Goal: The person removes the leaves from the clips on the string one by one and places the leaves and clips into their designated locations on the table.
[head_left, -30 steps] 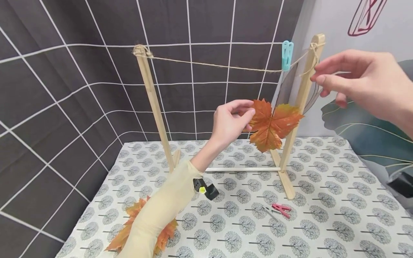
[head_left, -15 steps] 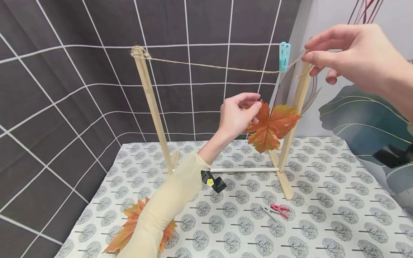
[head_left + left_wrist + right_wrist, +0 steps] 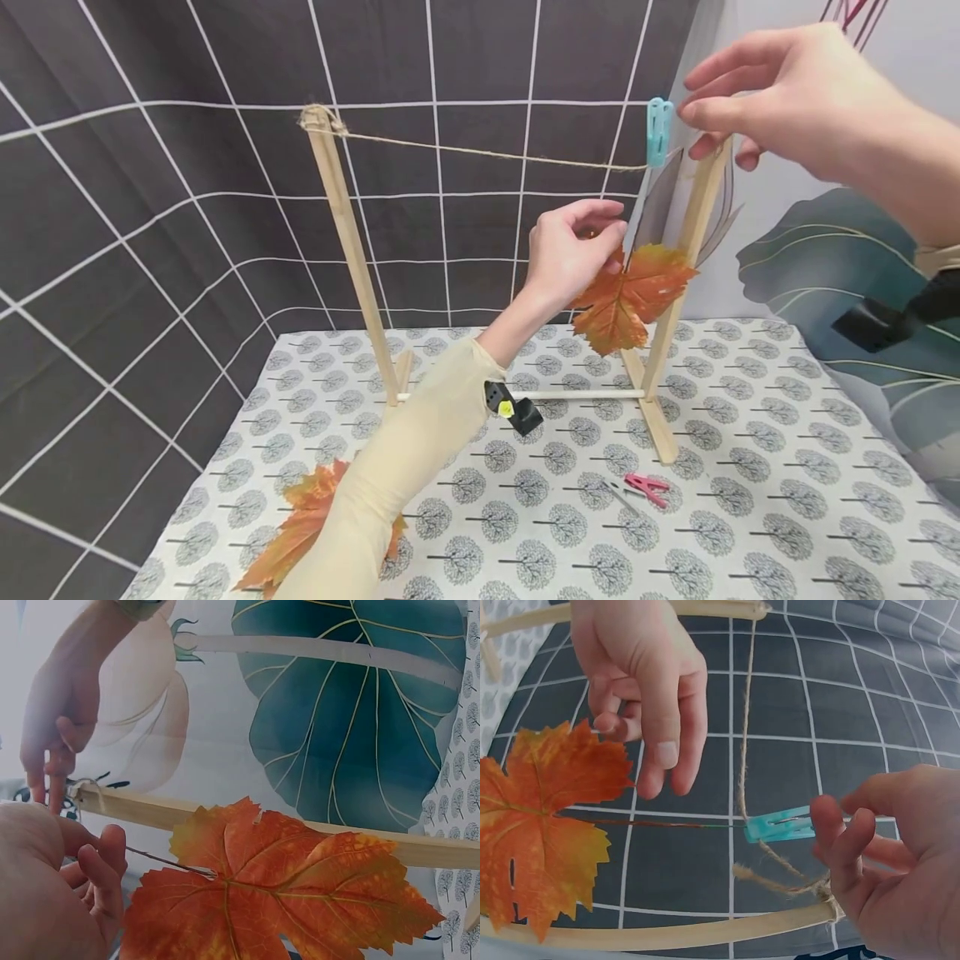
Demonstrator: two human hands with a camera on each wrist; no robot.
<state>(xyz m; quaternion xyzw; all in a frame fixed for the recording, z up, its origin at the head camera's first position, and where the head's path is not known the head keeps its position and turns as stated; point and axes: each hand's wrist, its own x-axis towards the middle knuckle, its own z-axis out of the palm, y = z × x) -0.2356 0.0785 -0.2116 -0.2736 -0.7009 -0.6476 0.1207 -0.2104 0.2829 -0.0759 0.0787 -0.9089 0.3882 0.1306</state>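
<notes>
An orange-red artificial maple leaf hangs below a light blue clothespin on the twine. In the right wrist view its thin stem runs up to the jaws of the clothespin. My left hand is beside the leaf with loosely bent fingers, overlapping its left edge in the head view; the right wrist view shows a gap between them. At the clothespin's upper end is my right hand, fingers relaxed. Whether its fingertips touch the clip, I cannot tell.
A wooden frame with a left post and right post carries the twine; a white rod joins the bases. A pink clothespin and a grey one lie on the patterned cloth. More leaves lie under my left forearm.
My right hand has moved left and up, from beside the right post to the clothespin's upper end. My left hand has shifted slightly right and up. The leaf stays hanging.
</notes>
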